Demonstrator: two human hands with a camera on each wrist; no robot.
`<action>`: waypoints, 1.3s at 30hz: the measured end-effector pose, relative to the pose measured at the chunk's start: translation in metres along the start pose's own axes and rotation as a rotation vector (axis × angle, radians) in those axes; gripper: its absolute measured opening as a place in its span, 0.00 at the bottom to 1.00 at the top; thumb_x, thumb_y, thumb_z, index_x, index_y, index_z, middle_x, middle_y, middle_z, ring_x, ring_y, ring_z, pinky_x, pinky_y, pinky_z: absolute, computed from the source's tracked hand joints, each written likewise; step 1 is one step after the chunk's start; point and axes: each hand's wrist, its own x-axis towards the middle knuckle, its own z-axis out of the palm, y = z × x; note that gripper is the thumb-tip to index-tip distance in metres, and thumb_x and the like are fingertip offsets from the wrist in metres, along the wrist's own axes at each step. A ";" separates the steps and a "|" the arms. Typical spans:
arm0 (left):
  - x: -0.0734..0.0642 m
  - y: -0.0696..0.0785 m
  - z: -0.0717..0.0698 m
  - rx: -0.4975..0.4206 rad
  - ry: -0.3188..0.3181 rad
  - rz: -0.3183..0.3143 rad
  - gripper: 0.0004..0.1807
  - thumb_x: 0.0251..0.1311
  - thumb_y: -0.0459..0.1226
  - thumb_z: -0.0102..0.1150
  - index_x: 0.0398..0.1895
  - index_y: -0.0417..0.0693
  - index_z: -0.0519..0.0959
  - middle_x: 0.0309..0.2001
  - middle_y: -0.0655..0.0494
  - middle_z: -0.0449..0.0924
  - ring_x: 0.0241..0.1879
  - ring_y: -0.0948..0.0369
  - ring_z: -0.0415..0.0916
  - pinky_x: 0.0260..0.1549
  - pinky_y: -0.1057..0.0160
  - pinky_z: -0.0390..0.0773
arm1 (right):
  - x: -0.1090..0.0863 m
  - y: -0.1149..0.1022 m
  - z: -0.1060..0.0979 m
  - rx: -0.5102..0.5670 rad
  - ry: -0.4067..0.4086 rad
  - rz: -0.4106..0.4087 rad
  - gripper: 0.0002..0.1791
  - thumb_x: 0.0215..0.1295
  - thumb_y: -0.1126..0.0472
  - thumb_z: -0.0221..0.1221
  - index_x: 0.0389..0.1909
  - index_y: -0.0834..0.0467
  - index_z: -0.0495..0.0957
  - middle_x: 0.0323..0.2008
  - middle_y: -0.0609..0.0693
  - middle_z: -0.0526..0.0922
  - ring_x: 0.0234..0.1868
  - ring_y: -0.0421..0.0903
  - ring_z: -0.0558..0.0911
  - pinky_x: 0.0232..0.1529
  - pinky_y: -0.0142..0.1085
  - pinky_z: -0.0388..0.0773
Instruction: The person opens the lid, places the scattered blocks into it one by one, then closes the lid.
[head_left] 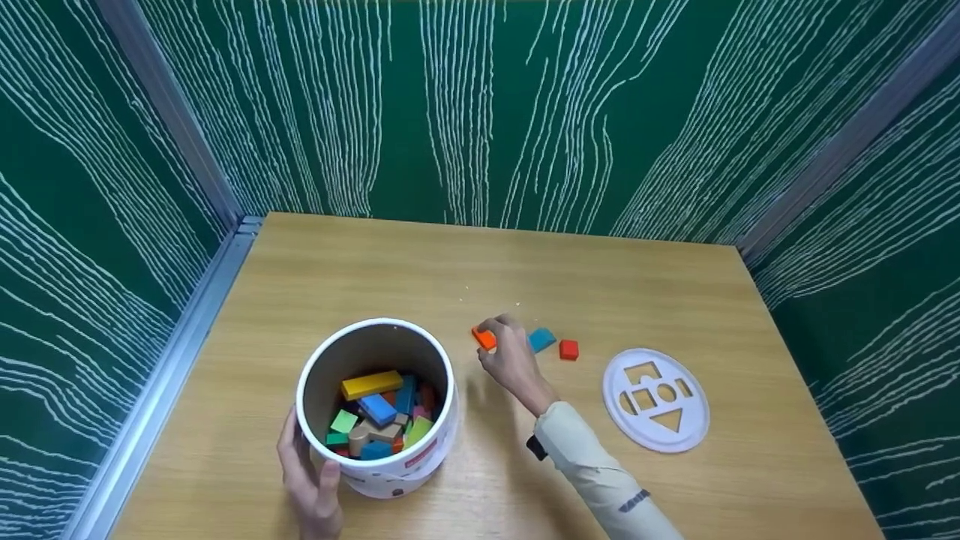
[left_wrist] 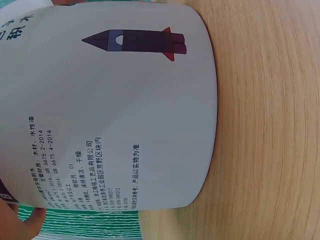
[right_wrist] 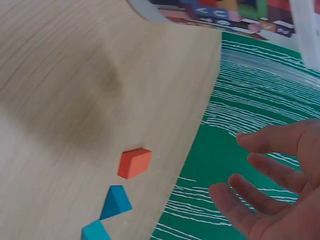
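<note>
Nearest me, my left grip point(head_left: 309, 480) is wrapped against the side of the white bucket point(head_left: 375, 480), thumb up along the near wall and fingers curved round its left side, holding it upright. Inside lie many coloured blocks, a yellow block point(head_left: 372, 385) and a blue block point(head_left: 377, 409) on top. My right forearm, in a pale sleeve point(head_left: 604, 472), slants in from the lower right, with a black strap piece point(head_left: 536, 448) by the cuff. Right of that arm, the white lid point(head_left: 656, 401) lies flat on the tabletop point(head_left: 480, 266), its shaped cut-outs showing.

Past the bucket's right side, my right grip point(head_left: 514, 366) hangs over the loose pieces, wrist turned toward the bucket, fingers bowed and parted from the thumb, with nothing between them. The orange block point(head_left: 484, 339) lies by my fingertips, partly covered by them; from above I can't quite tell whether I touch it. The right wrist view shows a teal triangular block point(right_wrist: 116, 201) beside it. Just to the right of my hand sit a blue rounded block point(head_left: 541, 340) and a red block point(head_left: 568, 349). Beyond the tabletop's far edge stands a green wall point(head_left: 401, 150) with white streaks.
</note>
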 end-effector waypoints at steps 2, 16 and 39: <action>0.000 0.001 0.001 0.003 -0.001 -0.009 0.34 0.57 0.31 0.48 0.70 0.43 0.56 0.68 0.46 0.58 0.65 0.61 0.56 0.64 0.67 0.55 | 0.002 0.003 0.003 0.001 -0.012 0.013 0.15 0.49 0.74 0.64 0.41 0.65 0.81 0.43 0.59 0.77 0.41 0.55 0.79 0.40 0.42 0.82; 0.000 0.002 0.001 0.004 0.001 -0.049 0.34 0.58 0.32 0.48 0.70 0.44 0.56 0.69 0.48 0.57 0.66 0.61 0.55 0.65 0.67 0.54 | 0.010 0.022 0.021 -0.058 -0.077 -0.028 0.20 0.45 0.75 0.61 0.44 0.66 0.80 0.46 0.62 0.78 0.42 0.57 0.79 0.37 0.45 0.80; 0.003 0.005 0.005 0.005 0.025 -0.043 0.34 0.57 0.31 0.49 0.70 0.43 0.57 0.68 0.48 0.59 0.65 0.62 0.56 0.64 0.68 0.55 | 0.020 0.047 0.048 -0.134 -0.254 0.102 0.10 0.61 0.68 0.58 0.42 0.67 0.82 0.50 0.67 0.73 0.46 0.60 0.73 0.47 0.51 0.78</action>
